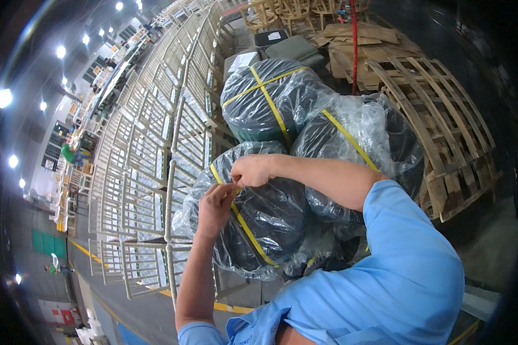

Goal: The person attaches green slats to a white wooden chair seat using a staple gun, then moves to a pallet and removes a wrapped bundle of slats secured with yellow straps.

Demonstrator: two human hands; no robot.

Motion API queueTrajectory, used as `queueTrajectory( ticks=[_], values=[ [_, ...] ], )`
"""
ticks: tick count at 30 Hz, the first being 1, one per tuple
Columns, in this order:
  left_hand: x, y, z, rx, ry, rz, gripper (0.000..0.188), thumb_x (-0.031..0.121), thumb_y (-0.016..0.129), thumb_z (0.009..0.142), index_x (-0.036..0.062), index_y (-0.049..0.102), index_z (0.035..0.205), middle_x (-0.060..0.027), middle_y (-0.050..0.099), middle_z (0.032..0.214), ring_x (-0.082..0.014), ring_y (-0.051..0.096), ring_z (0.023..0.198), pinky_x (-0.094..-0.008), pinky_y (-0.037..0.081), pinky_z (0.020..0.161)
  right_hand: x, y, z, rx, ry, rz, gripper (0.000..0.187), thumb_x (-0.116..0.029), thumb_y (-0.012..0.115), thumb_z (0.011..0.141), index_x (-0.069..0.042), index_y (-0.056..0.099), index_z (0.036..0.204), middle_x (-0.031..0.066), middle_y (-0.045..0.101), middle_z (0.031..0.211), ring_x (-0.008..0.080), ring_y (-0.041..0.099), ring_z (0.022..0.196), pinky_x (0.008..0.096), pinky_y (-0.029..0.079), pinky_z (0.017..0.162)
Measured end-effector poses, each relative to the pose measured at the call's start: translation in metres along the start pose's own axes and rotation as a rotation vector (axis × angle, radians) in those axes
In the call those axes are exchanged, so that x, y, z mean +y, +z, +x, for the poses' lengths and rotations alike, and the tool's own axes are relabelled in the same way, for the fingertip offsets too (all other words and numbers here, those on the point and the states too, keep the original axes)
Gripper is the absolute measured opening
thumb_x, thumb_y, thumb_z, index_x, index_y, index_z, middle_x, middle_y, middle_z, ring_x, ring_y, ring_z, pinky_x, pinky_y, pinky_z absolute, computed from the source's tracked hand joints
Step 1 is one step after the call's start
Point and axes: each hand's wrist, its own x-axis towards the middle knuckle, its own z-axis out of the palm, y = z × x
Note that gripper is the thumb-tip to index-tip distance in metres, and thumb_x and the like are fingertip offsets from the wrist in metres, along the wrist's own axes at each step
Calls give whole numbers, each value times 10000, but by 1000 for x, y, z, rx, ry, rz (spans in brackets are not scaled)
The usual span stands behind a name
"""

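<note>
A round stack of dark cushion-like pieces (276, 213) is wrapped in clear plastic, with a yellow strap (248, 231) running over its top. My left hand (214, 208) is closed in a pinch on the strap near the middle of the bundle's left part. Just beyond it, my right hand (254, 171) is closed with its fingertips at the same stretch of strap, close to the left fingertips. What lies between the fingers is mostly hidden. My right forearm reaches across the neighbouring wrapped bundle (334, 141), which also carries a yellow strap.
Another wrapped bundle (259, 98) with crossed yellow straps stands farther back. Rows of pale slatted chair frames (147, 155) line the left side. Wooden pallets (443, 126) lean at the right, near flattened cardboard (365, 43) and a red upright pole (354, 52). People work far left.
</note>
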Motion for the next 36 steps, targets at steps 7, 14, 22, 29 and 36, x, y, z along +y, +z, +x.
queueTrajectory(
  ticks=[7, 14, 22, 29, 36],
  values=[
    [-8, 5, 1, 40, 44, 9, 158, 14, 715, 898, 39, 730, 1054, -149, 716, 943, -292, 732, 822, -371, 561, 730, 6, 8, 12, 66, -7, -124, 239, -172, 662, 850, -40, 766, 1020, 187, 756, 1010, 348, 720, 976, 451, 553, 859],
    [-5, -1, 17, -67, 112, 41, 97, 1, 679, 920, 24, 683, 1015, -152, 693, 946, -328, 716, 838, -388, 549, 732, 6, 9, 6, 125, 5, -160, 232, -144, 663, 843, -34, 762, 1021, 204, 749, 1034, 372, 714, 1015, 463, 546, 881],
    [-13, 10, 3, -16, 99, 242, 177, -43, 644, 905, 57, 582, 1037, -144, 626, 1004, -418, 669, 862, -486, 519, 687, -3, 17, 0, 211, 22, -152, 179, -104, 681, 843, -40, 748, 996, 208, 701, 1106, 376, 689, 1059, 465, 537, 911],
    [-16, 7, -23, 107, 135, 224, 191, -12, 650, 929, 66, 584, 1090, -164, 632, 1102, -423, 674, 932, -485, 549, 725, 9, 22, 2, 305, -21, -180, 217, -71, 677, 797, -40, 781, 984, 201, 747, 1073, 351, 720, 1048, 453, 560, 913],
    [-5, 4, -19, 93, 48, 160, 177, 45, 704, 928, 43, 629, 1088, -160, 670, 1069, -371, 694, 936, -414, 558, 779, 10, 17, 7, 205, -42, -170, 177, -120, 669, 857, -38, 755, 988, 187, 720, 1068, 361, 701, 1032, 458, 545, 895]
  ],
)
